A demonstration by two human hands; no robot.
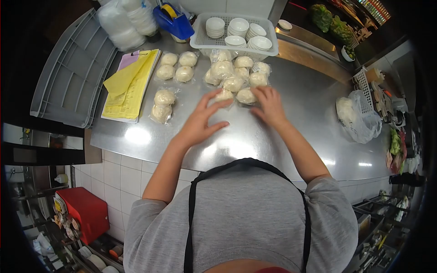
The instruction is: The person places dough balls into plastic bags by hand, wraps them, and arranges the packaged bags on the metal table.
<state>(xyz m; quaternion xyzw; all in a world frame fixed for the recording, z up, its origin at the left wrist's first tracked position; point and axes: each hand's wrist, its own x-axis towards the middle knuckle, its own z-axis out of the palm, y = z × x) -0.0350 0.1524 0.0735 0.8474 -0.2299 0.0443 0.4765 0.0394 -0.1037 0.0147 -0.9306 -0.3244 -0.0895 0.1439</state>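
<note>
A heap of pale dough balls (232,84) in clear plastic bags lies in the middle of the steel table. My left hand (200,119) is at the heap's front left, fingers spread, fingertips close to a front dough ball (224,94). On the other side, my right hand (271,107) reaches with parted, curved fingers to the right edge of another bagged dough ball (246,95); its fingertips appear to touch the bag. To the left lie more bagged dough balls: a group (176,67) at the back and a bagged pair (163,105) nearer me.
Behind the heap stands a basket (207,47) with stacked white bowls (239,26). Yellow papers (126,91), a blue tape dispenser (175,22) and a grey crate (68,77) are at left. A plastic bag (364,120) with white contents sits on the table's right side.
</note>
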